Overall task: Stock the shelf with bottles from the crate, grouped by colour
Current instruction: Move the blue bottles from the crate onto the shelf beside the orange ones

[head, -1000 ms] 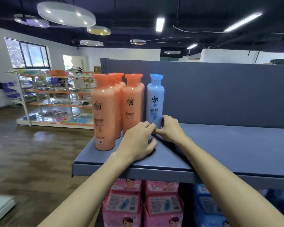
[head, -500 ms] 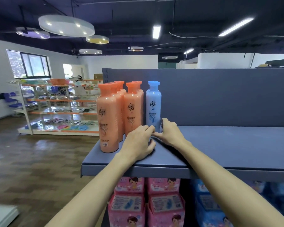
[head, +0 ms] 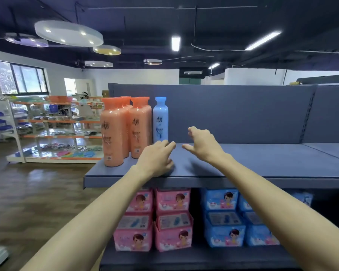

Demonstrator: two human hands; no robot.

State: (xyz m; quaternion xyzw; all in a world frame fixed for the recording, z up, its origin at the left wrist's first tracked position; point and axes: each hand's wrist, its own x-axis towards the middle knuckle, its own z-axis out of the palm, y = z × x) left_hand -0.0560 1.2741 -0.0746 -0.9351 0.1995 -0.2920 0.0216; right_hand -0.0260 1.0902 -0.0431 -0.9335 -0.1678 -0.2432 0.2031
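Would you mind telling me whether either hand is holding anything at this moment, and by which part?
Nothing is held. The left hand rests on the shelf below the blue bottle; the right hand hovers open beside it.

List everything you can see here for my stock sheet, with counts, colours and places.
orange bottles: at least four, in two rows at the left end of the top shelf; any behind are hidden.
blue bottle: one, pale blue, upright just right of the orange ones, against the back panel.
top shelf: one, grey-blue.
pink packs: several, stacked under the shelf, left.
blue packs: several, stacked under the shelf, right.
far rack: one, white with orange edges, across the wooden floor at left.
hands: left hand resting on the shelf below the blue bottle, right hand raised just above the shelf; both hold nothing.
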